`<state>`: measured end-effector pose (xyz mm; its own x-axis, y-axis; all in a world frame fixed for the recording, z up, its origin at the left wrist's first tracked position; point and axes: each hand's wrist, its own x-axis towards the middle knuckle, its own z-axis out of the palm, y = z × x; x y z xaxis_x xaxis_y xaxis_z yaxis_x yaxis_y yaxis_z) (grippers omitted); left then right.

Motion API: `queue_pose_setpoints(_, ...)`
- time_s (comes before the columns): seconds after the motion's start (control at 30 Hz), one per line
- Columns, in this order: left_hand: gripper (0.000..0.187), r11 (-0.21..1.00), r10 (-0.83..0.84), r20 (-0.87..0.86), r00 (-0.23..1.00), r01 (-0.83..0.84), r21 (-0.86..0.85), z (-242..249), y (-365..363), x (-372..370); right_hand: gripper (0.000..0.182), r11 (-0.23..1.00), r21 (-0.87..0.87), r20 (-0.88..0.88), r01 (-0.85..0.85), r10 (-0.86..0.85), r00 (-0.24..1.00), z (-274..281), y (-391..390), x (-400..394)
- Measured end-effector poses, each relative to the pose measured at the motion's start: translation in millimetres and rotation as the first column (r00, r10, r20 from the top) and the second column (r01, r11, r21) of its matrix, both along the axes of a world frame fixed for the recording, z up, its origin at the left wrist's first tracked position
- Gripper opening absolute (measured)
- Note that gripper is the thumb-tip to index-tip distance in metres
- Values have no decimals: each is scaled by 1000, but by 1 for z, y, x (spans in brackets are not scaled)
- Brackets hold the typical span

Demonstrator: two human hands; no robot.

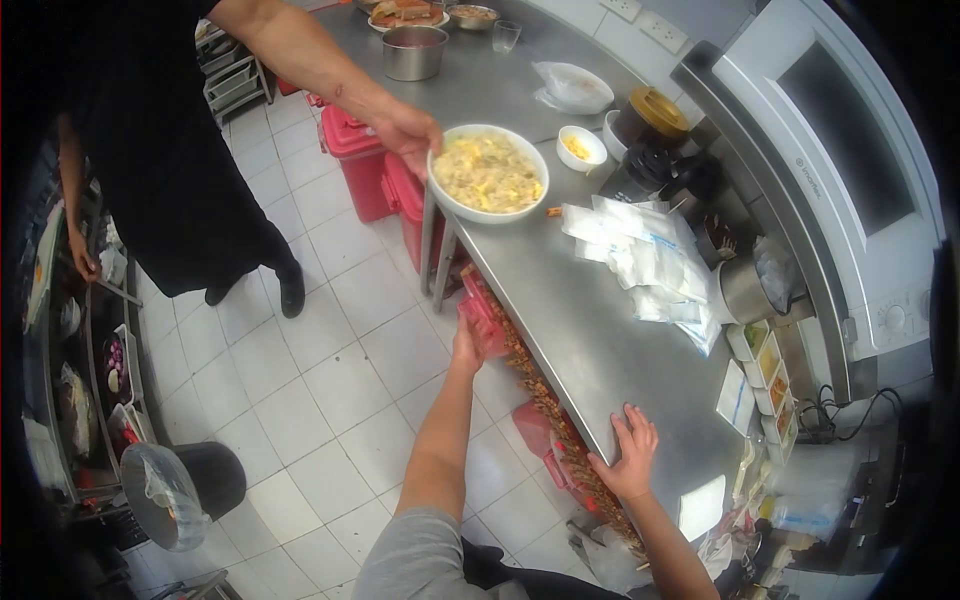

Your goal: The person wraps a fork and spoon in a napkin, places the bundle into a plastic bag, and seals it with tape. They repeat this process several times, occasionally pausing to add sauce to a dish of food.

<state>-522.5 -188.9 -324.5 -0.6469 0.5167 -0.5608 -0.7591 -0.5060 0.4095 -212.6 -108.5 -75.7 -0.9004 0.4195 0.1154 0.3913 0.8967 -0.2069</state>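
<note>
My left hand (472, 338) is stretched out beside the long edge of the steel counter (560, 290), its fingers apart with nothing in them. On the counter near that edge rests my right hand (630, 455), fingers spread. Farther up, a co-worker's hand (408, 135) grips the rim of a white bowl (490, 215) of yellowish food, like rice with egg, at the counter's corner. Neither of my hands touches the bowl. A pile of clear plastic packets (640, 255) lies to the right.
Behind the bowl are a small white bowl (582, 150), a plastic bag (572, 88) and a steel pot (414, 55). A microwave (830, 130) stands above the counter's right side. Pink bins (355, 165) sit below, and a lined trash bin (165, 500) is on the tiled floor.
</note>
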Motion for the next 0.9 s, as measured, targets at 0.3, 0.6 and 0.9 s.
queue_pose_setpoints(0.3,78,977,-43,-28,999,48,206,13,5,24,73,1000,7,-2,-1,1,1000,-1,0,-1)
queue_pose_setpoints(0.6,32,982,160,-140,977,-173,-82,26,-16,41,70,1000,-15,-19,3,-3,1000,-3,1,2)
queue_pose_setpoints(0.9,27,838,123,-399,909,-310,-448,35,-65,33,69,999,-36,-38,11,-12,999,-2,1,5)
